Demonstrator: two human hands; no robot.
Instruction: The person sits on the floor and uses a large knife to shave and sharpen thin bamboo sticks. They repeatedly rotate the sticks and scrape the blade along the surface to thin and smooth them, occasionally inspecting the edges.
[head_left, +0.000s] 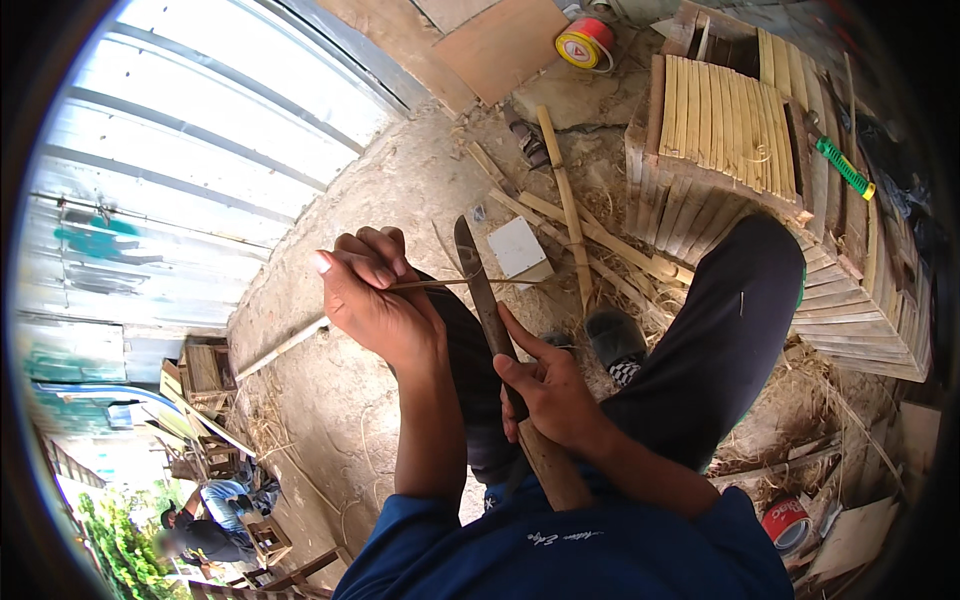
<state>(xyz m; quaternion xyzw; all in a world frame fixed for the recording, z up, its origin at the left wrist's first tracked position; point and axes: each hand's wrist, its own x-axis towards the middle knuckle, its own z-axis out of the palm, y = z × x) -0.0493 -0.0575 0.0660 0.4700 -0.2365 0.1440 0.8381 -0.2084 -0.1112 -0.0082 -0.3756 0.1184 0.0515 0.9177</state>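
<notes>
Midway, we judge: our left hand [375, 300] pinches a thin bamboo sliver [455, 283] against the knife [490, 320] our right hand [550, 395] grips; shaving remains.

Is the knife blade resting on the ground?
No, the right hand holds the knife up against a thin bamboo sliver pinched by the left hand.

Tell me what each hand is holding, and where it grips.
The left hand pinches a thin bamboo sliver at its left end. The right hand grips a long knife by its wooden handle, just below the blade.
</notes>
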